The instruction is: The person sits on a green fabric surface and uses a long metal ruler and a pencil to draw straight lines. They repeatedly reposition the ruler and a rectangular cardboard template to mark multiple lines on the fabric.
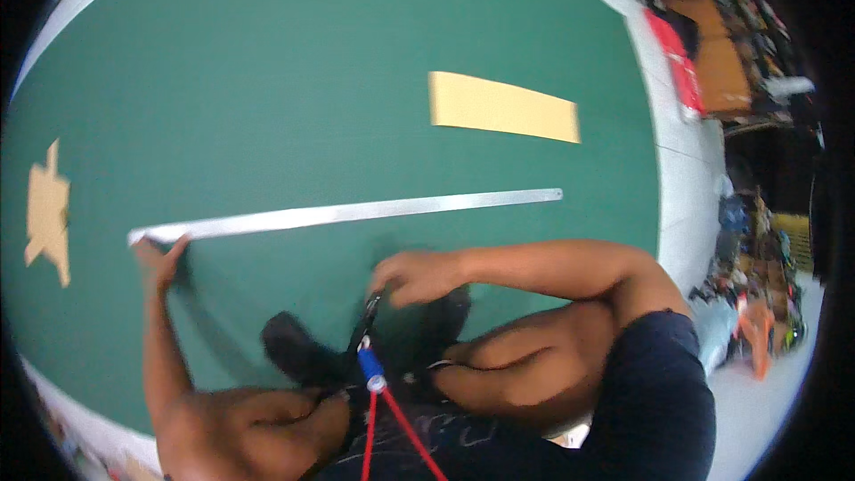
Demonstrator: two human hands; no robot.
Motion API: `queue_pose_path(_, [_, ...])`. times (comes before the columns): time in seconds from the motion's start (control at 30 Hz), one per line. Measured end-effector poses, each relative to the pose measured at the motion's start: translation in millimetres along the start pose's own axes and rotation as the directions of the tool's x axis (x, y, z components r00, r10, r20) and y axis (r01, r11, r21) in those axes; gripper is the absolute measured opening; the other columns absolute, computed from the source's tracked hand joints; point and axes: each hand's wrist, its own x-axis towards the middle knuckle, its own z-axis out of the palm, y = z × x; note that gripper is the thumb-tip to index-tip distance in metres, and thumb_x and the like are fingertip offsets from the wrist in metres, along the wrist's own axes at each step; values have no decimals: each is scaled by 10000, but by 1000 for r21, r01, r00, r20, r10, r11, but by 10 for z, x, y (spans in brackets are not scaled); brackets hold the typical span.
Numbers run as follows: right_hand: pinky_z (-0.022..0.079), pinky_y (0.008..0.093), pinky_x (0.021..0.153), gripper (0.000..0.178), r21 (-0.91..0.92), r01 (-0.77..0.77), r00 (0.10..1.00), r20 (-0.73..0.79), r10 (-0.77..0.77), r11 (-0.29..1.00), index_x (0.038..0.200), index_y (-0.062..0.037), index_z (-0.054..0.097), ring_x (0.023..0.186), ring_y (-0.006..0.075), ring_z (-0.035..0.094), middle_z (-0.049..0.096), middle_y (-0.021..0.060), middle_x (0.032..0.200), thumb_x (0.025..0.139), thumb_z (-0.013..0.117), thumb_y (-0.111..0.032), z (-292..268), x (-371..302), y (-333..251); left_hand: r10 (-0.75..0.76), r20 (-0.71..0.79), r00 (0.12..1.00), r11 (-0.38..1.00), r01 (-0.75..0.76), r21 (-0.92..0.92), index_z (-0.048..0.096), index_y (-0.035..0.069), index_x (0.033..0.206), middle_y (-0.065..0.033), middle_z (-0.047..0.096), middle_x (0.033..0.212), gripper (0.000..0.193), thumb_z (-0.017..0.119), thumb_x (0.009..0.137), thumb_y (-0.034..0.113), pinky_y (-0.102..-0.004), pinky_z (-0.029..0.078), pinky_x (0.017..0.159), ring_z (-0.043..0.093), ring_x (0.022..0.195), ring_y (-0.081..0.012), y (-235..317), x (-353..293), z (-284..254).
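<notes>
A long, straight silver metal ruler [356,211] lies across the green mat, rising slightly toward the right. At its left end is my left hand [160,260], with thumb and fingers spread along the ruler's near edge and gripping it there. My right hand [417,278] is closed, below the middle of the ruler and apart from it. A slim black thing [370,307] runs down from its fingers; its kind is unclear. Just below hangs a red lanyard with a blue piece [369,363].
A tan cardboard strip [504,107] lies beyond the ruler on the right. Irregular tan cardboard scraps [49,216] lie at the far left. Under everything spreads the green mat [294,62], bordered by pale floor tiles. Cluttered goods and a red package [679,67] line the right side.
</notes>
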Motion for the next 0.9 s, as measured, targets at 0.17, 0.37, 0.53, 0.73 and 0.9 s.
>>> queue_pose_path(0.17, [538,352,881,783,478,-286,940,308,146,831,1495,-70,476,972,196,671,602,112,1316,848,848,-307,268,-111,-409,-71,-108,992,994,80,76,332,-167,1477,-329,346,1532,1208,830,735,646,-495,302,1204,336,1449,-449,-253,5,171])
queue_pose_path(0.37, [547,319,809,724,600,-343,915,389,111,723,1444,5,500,889,178,711,634,127,1277,890,819,-333,376,17,-353,-82,-81,993,991,90,101,310,-175,1485,-347,275,1576,1214,815,753,652,-497,264,1227,266,1496,-451,-561,107,79])
queue_pose_path(0.53, [503,279,686,664,426,-502,813,530,242,752,1335,17,572,900,186,728,679,119,1164,938,728,-491,427,-219,-520,-68,-49,996,996,70,49,317,-171,1484,-339,314,1556,1201,821,753,638,-492,273,1223,285,1489,-436,-321,69,46])
queue_pose_path(0.73, [473,289,615,645,470,-494,784,604,142,731,1343,-56,559,930,172,721,659,61,1171,948,680,-552,566,-118,-442,-93,-10,996,993,94,75,306,-158,1500,-347,281,1584,1208,819,752,641,-481,245,1240,247,1514,-441,-121,-60,-107])
queue_pose_path(0.9, [474,297,643,585,484,-470,827,534,177,738,1327,-62,555,885,164,707,652,51,1143,974,660,-517,426,-133,-466,-128,-7,992,984,128,124,299,-138,1514,-344,243,1609,1205,800,760,658,-481,226,1249,199,1536,-435,-94,-79,-144])
